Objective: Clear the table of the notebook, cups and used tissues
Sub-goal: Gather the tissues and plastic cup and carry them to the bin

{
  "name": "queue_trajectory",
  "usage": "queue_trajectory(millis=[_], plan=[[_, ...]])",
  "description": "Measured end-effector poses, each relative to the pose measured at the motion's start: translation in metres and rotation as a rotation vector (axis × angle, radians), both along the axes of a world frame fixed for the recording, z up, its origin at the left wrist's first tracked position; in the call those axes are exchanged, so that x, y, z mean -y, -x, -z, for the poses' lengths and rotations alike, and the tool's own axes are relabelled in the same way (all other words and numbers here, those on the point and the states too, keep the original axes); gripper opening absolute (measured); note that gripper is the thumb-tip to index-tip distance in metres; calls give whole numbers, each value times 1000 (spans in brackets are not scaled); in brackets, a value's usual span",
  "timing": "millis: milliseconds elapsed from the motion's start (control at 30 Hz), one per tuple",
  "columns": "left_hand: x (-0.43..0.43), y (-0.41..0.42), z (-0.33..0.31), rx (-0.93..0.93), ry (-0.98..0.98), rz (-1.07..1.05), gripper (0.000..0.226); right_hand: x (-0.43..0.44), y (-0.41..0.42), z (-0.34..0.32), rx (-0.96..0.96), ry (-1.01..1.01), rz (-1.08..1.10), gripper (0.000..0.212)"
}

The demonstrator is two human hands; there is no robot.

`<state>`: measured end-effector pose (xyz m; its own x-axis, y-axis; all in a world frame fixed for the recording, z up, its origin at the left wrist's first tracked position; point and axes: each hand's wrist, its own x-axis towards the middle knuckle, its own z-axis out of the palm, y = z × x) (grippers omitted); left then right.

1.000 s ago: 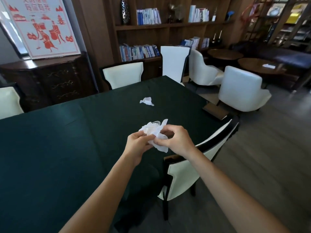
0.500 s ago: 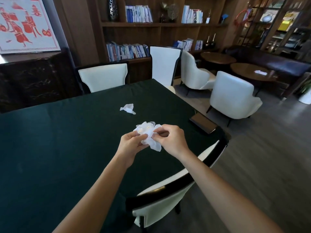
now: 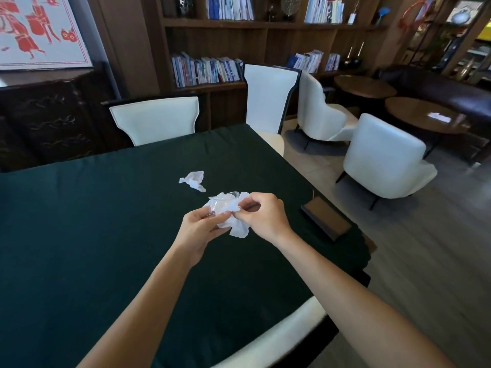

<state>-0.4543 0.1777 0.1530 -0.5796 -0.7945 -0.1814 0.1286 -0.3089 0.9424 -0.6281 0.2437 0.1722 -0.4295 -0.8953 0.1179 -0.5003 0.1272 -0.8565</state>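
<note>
Above the dark green table [image 3: 87,235] both my hands hold one bundle: a clear plastic cup [image 3: 222,203] with crumpled white tissue [image 3: 236,226] stuffed in and around it. My left hand [image 3: 199,227] grips the cup from the left. My right hand [image 3: 265,217] pinches the tissue at the cup's right side. A second crumpled white tissue [image 3: 193,179] lies on the table just beyond the bundle. A brown notebook [image 3: 326,221] rests flat near the table's right edge, to the right of my right hand.
A white chair back [image 3: 276,338] stands at the near edge under my right forearm. White chairs [image 3: 155,119] line the far side and another [image 3: 269,98] the far corner. White armchairs [image 3: 382,158], round wooden tables [image 3: 422,118] and bookshelves [image 3: 212,70] fill the right and back.
My view has swung right and closer to the table. Both hands keep hold of the cup and tissue bundle, my right fingers working the tissue at the cup.
</note>
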Motion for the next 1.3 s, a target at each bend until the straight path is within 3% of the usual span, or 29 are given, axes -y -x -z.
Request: queue_trajectory(millis=[200,367,500,733,933,1000,1067,1133,1300], plan=[[35,10,15,-4,-78,-162,29,56,20,5,-19,-60,-119,10],[70,11,31,4,-142,-331,20,120,40,26,-43,-126,-205,5],[105,13,48,32,-181,-442,28,185,59,64,-61,-223,-229,8],[161,13,100,69,-262,-646,10,313,70,152,-105,-431,-362,13],[178,-5,141,111,-323,-703,24,386,45,213,-289,-601,-549,50],[180,-14,150,124,-351,-733,13,400,38,230,-371,-671,-588,58],[179,-25,156,138,-354,-758,22,409,32,239,-436,-650,-560,51],[177,-37,158,151,-358,-781,28,412,25,242,-419,-543,-492,29],[162,-63,149,135,-385,-853,19,383,-6,208,-70,-352,-442,12]])
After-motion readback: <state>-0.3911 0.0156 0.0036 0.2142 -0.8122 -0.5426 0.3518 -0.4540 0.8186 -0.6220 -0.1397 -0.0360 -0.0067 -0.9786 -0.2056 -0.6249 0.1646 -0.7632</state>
